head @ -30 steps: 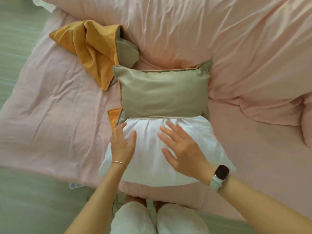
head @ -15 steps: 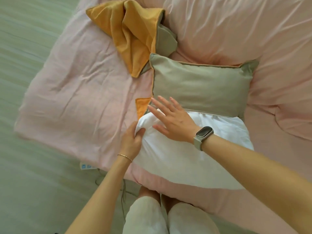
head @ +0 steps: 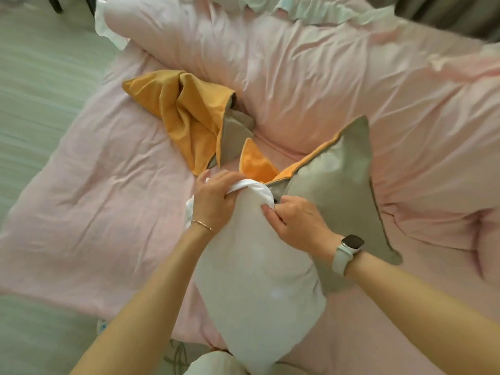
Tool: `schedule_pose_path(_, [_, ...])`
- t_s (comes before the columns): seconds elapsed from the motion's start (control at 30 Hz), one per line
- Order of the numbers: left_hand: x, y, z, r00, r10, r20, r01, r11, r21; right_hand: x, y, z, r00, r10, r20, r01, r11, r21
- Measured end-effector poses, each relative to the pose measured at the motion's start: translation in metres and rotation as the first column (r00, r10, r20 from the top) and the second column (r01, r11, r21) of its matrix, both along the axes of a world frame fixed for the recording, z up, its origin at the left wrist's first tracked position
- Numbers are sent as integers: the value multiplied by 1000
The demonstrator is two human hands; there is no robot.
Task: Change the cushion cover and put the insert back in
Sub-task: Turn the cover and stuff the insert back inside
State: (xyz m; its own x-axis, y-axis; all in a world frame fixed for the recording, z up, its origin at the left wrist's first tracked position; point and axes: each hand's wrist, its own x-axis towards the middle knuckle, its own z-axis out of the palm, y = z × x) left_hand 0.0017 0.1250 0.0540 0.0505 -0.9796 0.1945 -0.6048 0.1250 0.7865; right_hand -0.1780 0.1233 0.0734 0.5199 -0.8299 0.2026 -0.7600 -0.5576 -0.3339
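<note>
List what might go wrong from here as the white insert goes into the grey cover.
1. Most of the white insert lies outside the grey cover; its bunched corner, gripped by the left hand, may stay folded inside.
2. The right hand pinches at the cover's opening; hard pulling could strain that edge.
3. The insert overhangs the pink bedding and may slide off.

Both bare forearms reach forward from the lower edge and come close together. The left hand point(head: 213, 200), with a thin gold bracelet at its wrist, has its fingers curled and gripping. The right hand point(head: 296, 221), with a pale smartwatch at its wrist, pinches with curled fingers.
</note>
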Motion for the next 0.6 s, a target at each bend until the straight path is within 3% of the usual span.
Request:
schedule_pose_path(0.1, [-21, -49, 34, 987, -97, 125, 114, 984, -135, -12, -9, 40, 968, -229, 102, 201, 953, 229])
schedule_pose_path(0.2, [-58, -86, 62, 965, -194, 177, 237, 934, -266, -36, -6, 59, 847, -479, 231, 307, 795, 524])
schedule_pose_path(0.23, [-71, -92, 68, 958, -197, 209, 246, 937, -247, -47, -1, 60, 795, -555, 244, 321, 727, 607])
schedule_pose_path(0.27, [-82, -97, 70, 948, -207, 242, 249, 956, -157, -58, 5, 55, 744, -623, 243, 326, 655, 681])
schedule_pose_path(0.33, [-96, -100, 58, 924, -306, 228, 264, 944, 198, -83, 24, 30, 651, -736, 184, 361, 514, 778])
schedule_pose_path(0.43, [-102, -82, 6, 858, -479, 184, 276, 733, 621, -124, 54, -8, 575, -818, -23, 517, 341, 785])
schedule_pose_path(0.5, [-110, -66, -22, 787, -572, 232, 274, 661, 698, -151, 71, -19, 530, -838, -127, 604, 268, 751])
schedule_pose_path(0.6, [-136, -50, -30, 663, -636, 395, 332, 723, 606, -183, 81, -18, 440, -890, -123, 744, 284, 605])
